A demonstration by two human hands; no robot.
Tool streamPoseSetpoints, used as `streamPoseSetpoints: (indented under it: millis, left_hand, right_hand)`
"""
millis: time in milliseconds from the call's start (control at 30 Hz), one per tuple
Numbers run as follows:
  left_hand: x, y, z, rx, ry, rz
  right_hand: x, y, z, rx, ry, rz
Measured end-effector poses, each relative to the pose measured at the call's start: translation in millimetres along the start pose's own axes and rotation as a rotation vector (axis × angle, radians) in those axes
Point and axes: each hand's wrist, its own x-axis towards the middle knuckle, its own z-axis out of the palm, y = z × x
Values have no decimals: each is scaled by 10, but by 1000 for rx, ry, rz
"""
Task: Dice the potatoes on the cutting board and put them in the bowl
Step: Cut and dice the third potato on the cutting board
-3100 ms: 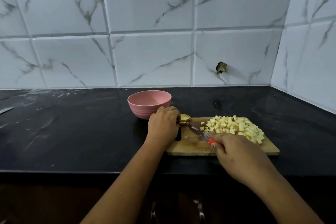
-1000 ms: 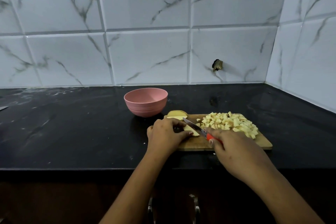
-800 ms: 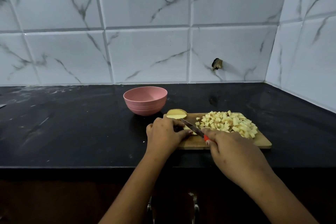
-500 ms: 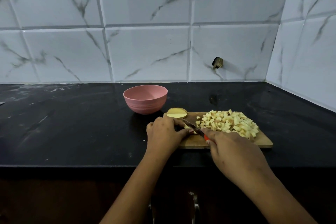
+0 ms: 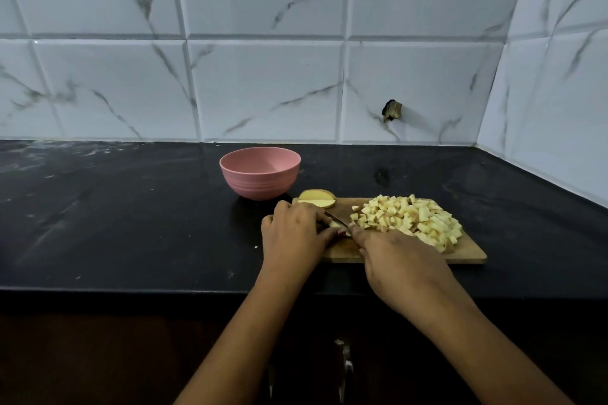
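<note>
1. The left hand's fingers curl onto a small potato piece on the cutting board; the right hand's clamp the knife, its handle seemingly hidden.
2. The blade lies just beside the left fingertips; a slip could nick them.
3. The diced pile crowds the board's right edge; cubes could spill.
4. One pink bowl, one board, one knife, one pile, one uncut wedge.

A home kitchen is shown. A black counter is backed by white marbled wall tiles, with cupboard handles seen below. A cutting board, diced potato and a pink bowl are set on the counter.
</note>
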Motion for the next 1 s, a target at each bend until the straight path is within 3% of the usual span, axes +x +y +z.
streamPoseSetpoints:
  millis: [200, 367, 467, 700, 900, 1000]
  left_hand:
    - [-16, -5, -34, -107, -28, -46]
    - [-11, -24, -55, -173, -111, -43]
    - [-15, -27, -59, -175, -149, -44]
    - [-53, -41, -89, -241, -56, -42]
    - [-13, -55, -112, -429, 90, -179]
    - [88, -15, -120, -310, 116, -117]
  right_hand:
    - [-278, 98, -21, 14, -11, 26]
    - [-286, 304, -192, 206, -76, 54]
    - [-290, 353, -189, 277, -31, 107]
    - [-271, 440, -181, 408, 48, 155]
    - [-271, 420, -187, 473, 38, 166]
    - [-269, 471, -171, 499, 34, 179]
